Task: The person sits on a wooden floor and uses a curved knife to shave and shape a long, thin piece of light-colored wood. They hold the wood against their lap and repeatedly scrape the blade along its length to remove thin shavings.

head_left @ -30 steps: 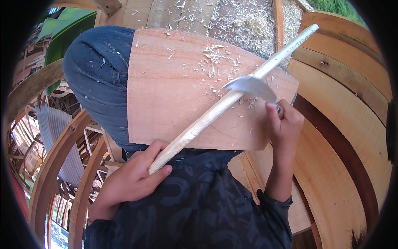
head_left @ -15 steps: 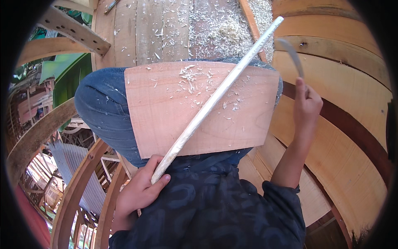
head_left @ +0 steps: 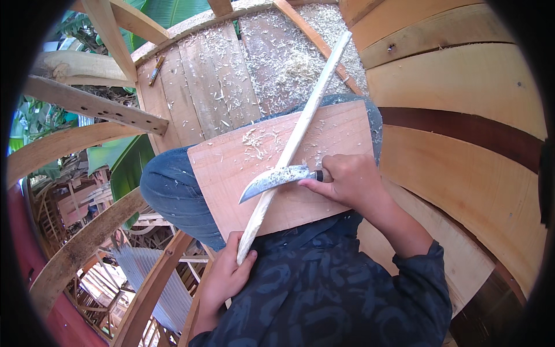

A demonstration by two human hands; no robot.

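Note:
A long pale peeled stick (head_left: 307, 111) slants across a thin wooden board (head_left: 222, 165) on my lap, its far end reaching past the board. Around the near end of the stick, my left hand (head_left: 231, 276) is closed, low by my shirt. My right hand (head_left: 351, 180) grips the dark handle of a curved knife (head_left: 274, 180). Its broad, speckled blade lies across the stick near the middle of the board, the tip pointing left. Small wood shavings (head_left: 254, 140) are scattered on the board.
Plank flooring (head_left: 202, 87) ahead carries a heap of shavings (head_left: 300, 72) and a narrow wooden strip (head_left: 315, 40). A small slim object (head_left: 156, 70) lies at the far left. Plank walling (head_left: 462, 173) rises on the right. Open wooden rails (head_left: 87, 248) stand on the left, with corrugated sheet beyond.
My right hand has brought the knife from the raised far right down and left onto the stick. The left hand keeps its hold. The view has shifted and turned somewhat.

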